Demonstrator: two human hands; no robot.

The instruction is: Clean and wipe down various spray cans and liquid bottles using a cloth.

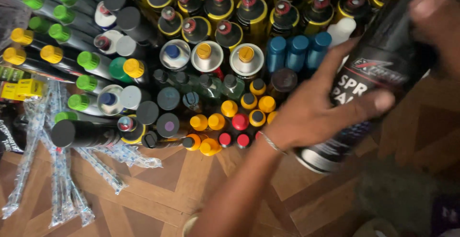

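Fingers (pixel 335 67) of both hands wrap black spray can (pixel 378 69).

Black spray paint can (pixel 378 74), tilted, held above the wooden floor.

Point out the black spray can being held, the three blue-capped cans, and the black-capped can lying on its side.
Black cylindrical spray can (pixel 378 69), head view, on its printed body.
Three blue plastic-capped cans (pixel 298 50), head view, on the middle cap.
Black-capped can lying sideways (pixel 63 133), head view, on its round cap.
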